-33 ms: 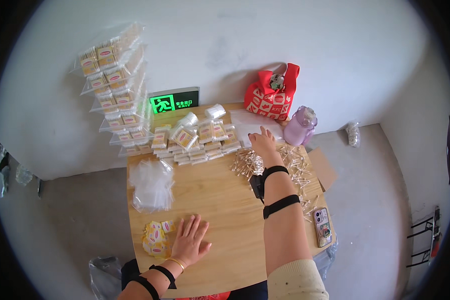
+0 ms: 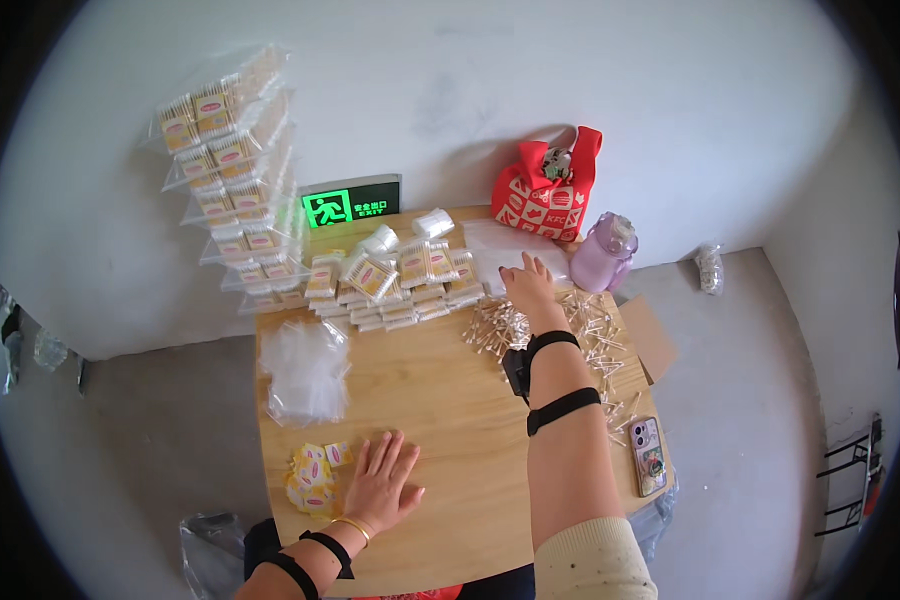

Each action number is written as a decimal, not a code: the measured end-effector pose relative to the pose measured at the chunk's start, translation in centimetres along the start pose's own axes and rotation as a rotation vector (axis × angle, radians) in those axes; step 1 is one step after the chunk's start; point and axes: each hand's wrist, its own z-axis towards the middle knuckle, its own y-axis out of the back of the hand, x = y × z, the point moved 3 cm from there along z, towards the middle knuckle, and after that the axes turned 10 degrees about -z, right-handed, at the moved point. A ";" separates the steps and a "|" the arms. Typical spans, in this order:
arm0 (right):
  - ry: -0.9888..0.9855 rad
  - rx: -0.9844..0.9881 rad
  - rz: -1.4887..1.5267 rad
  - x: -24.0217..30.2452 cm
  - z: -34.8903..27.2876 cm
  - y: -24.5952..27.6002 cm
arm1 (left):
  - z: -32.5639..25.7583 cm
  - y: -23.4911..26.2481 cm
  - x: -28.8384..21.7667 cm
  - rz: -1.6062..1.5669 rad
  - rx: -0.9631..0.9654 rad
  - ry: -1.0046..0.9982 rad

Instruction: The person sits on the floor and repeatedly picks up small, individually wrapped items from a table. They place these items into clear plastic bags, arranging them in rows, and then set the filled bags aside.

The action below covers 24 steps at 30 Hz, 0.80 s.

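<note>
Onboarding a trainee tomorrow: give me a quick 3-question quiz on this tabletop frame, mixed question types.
1. True or false: the left hand lies flat on the wooden table.
2. What does the right hand reach toward? A) phone B) clear plastic sheet C) purple bottle
3. What lies scattered beside the right forearm?

Key: 1 true. 2 B. 3 loose cotton swabs.

Matt wood table [image 2: 450, 400]; glossy clear plastic bags [image 2: 305, 370].
</note>
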 end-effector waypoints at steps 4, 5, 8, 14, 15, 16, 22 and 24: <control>0.025 0.093 -0.043 -1.3 1.9 -1.9 | 0.0 -0.2 0.1 -0.034 -0.027 -0.013; 0.022 -0.033 -0.065 -2.1 2.1 -1.6 | 0.1 -0.2 -0.1 -0.042 -0.028 -0.023; 0.053 -0.152 0.059 -2.1 2.7 2.5 | -0.3 -0.1 0.2 -0.036 -0.022 -0.002; 0.261 -0.613 0.700 -2.0 -4.9 18.1 | -0.1 -0.2 -0.2 -0.001 -0.043 -0.033; 0.251 -0.605 0.720 -1.3 -6.7 20.1 | -0.4 -0.2 -0.1 0.000 -0.053 -0.026; 0.245 -0.595 0.737 -0.7 -9.3 21.6 | -0.7 -0.2 0.0 -0.005 -0.066 -0.017; 0.137 -0.229 1.084 2.8 -26.9 16.8 | -1.2 0.2 -0.3 -0.049 -0.141 -0.050; 0.146 0.026 1.259 4.0 -33.2 14.7 | -1.0 0.1 -0.6 -0.065 -0.162 -0.080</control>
